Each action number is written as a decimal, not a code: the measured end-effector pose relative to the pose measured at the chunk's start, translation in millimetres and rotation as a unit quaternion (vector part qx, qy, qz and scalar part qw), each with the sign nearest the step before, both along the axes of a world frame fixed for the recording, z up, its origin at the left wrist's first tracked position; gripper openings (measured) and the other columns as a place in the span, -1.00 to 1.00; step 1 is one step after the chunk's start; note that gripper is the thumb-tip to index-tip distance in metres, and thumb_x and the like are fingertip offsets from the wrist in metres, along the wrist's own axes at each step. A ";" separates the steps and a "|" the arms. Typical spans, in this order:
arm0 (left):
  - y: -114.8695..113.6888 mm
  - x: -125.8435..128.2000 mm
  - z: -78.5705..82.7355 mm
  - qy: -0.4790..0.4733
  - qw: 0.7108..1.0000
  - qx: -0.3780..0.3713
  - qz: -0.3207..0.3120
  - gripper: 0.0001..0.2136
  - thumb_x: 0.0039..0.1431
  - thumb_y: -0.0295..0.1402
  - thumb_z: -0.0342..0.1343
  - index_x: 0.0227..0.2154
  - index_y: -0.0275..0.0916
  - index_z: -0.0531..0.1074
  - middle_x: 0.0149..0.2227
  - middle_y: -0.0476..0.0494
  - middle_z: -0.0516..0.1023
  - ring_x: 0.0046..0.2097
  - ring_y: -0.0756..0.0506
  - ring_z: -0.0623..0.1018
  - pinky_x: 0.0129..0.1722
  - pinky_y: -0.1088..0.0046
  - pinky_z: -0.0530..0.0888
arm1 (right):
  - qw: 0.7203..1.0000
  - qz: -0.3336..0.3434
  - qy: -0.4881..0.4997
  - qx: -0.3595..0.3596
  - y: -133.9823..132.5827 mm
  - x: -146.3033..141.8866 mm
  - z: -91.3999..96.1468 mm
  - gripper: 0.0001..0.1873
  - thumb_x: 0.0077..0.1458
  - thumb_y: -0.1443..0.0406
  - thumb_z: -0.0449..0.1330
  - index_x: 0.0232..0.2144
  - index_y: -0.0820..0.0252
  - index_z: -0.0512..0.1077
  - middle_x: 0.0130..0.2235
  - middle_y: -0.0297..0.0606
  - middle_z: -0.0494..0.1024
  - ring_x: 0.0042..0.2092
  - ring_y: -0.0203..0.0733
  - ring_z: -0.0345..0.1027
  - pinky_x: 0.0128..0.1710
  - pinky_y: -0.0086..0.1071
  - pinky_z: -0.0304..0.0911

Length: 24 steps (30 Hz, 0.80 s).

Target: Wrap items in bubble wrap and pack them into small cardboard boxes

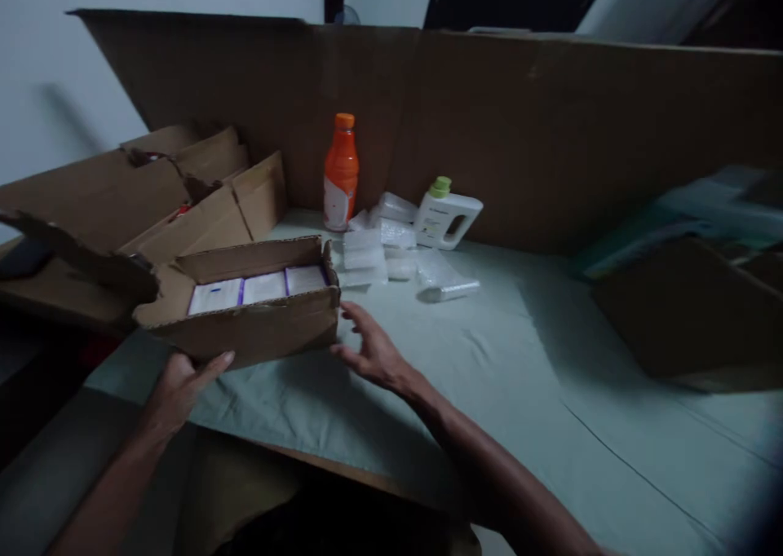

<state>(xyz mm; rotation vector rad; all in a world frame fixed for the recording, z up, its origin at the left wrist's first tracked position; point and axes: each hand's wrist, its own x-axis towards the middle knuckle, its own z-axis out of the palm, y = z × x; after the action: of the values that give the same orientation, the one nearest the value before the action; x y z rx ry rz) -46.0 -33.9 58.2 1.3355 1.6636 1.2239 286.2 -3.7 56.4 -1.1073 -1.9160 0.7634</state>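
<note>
An open cardboard box (275, 328) is held slightly tilted over the near left part of the table. Inside it lie white packs with purple edges (264, 288), side by side in a row. My left hand (183, 381) grips the box from below, its thumb on the front wall and its other fingers hidden underneath. At the box's right end is my right hand (373, 348), fingers apart and curved toward the corner. Whether those fingertips touch the cardboard, I cannot tell.
Behind the box stand an orange bottle (341, 177) and a white jug with a green cap (445, 216). Bubble-wrap pieces (391, 254) lie before them. More cardboard boxes (201, 201) are at left, another box (691, 311) at right. A tall cardboard panel (477, 116) backs the cloth-covered table (489, 360).
</note>
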 end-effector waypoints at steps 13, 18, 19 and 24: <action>25.3 124.3 -11.2 -0.040 0.990 -0.012 -0.132 -0.45 -0.17 -0.10 0.38 -0.10 -0.22 0.45 -0.10 -0.21 0.62 0.07 -0.34 0.57 0.22 0.01 0.41 | 0.979 -0.201 -0.013 -0.013 -88.0 79.3 4.3 -0.37 0.19 0.17 0.21 0.27 0.08 0.21 0.19 -0.05 0.44 0.09 0.06 0.42 -0.07 -0.10 0.47; 51.8 164.5 -15.1 -0.048 0.986 0.010 -0.162 -0.38 -0.10 -0.14 0.34 0.04 -0.21 0.36 0.08 -0.26 0.53 0.18 -0.30 0.49 0.29 0.07 0.33 | 0.978 -0.199 -0.067 0.016 -69.2 141.9 4.7 -0.42 0.18 0.20 0.18 0.25 0.07 0.29 0.19 -0.09 0.47 0.10 0.04 0.42 0.01 -0.03 0.42; 53.4 168.9 -17.2 -0.054 0.985 0.011 -0.165 -0.38 -0.08 -0.14 0.32 0.07 -0.20 0.34 0.10 -0.26 0.52 0.19 -0.28 0.48 0.29 0.08 0.33 | 0.971 -0.214 -0.104 0.030 -58.3 156.5 6.1 -0.46 0.18 0.22 0.17 0.21 0.07 0.34 0.19 -0.11 0.47 0.14 0.06 0.39 0.09 0.02 0.36; 44.6 177.6 -39.4 -0.026 0.990 0.021 -0.136 -0.44 0.01 -0.21 0.25 0.09 -0.21 0.32 0.06 -0.25 0.51 0.19 -0.27 0.47 0.32 0.09 0.28 | 0.897 -0.321 -0.303 0.034 14.9 204.6 9.4 -0.36 0.05 0.37 0.22 0.22 0.15 0.38 0.30 -0.03 0.37 0.29 0.23 0.18 0.20 0.13 0.15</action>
<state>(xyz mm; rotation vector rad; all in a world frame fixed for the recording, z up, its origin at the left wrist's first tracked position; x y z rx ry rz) 131.6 10.7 18.7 1.4874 1.3729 1.1271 490.8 11.2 65.9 -1.9522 -1.8264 -0.0374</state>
